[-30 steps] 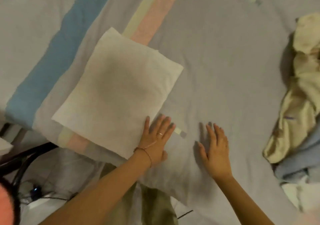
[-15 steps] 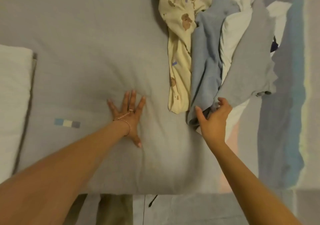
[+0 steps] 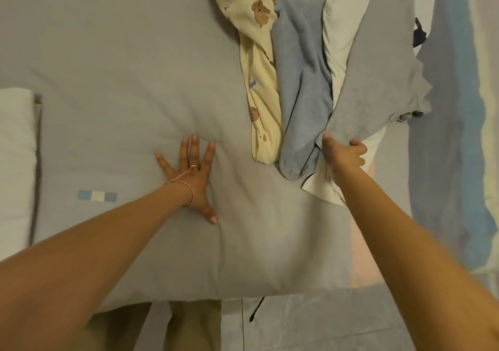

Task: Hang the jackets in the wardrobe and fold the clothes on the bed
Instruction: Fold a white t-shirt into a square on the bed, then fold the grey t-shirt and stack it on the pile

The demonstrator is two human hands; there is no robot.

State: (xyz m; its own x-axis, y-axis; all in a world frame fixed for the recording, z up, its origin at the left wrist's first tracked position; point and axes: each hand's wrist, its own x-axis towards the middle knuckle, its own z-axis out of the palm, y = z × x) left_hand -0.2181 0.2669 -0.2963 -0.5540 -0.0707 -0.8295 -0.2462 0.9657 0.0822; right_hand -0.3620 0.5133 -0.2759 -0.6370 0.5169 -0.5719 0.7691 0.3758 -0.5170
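A heap of unfolded clothes lies on the grey bed (image 3: 121, 67) at the upper right: a cream garment with bear print (image 3: 259, 53), a light blue garment (image 3: 299, 80), a white garment (image 3: 343, 26) and a grey garment (image 3: 378, 75) on top. My right hand (image 3: 343, 156) grips the near edge of the grey garment, fingers curled round the cloth, with white fabric bunched under it. My left hand (image 3: 193, 172) lies flat on the bed cover with fingers spread, holding nothing. A folded white cloth (image 3: 14, 156) sits at the left edge.
The bed's near edge runs across the bottom, with grey floor (image 3: 310, 323) below it. A striped blue and pastel band of the cover (image 3: 453, 134) runs down the right side. A small coloured tag (image 3: 97, 196) is sewn on the cover near my left arm.
My view swung right from the folded white cloth to the heap. My left hand left the folded cloth and lies flat on the bed. My right hand reached the heap and closed on the grey garment.
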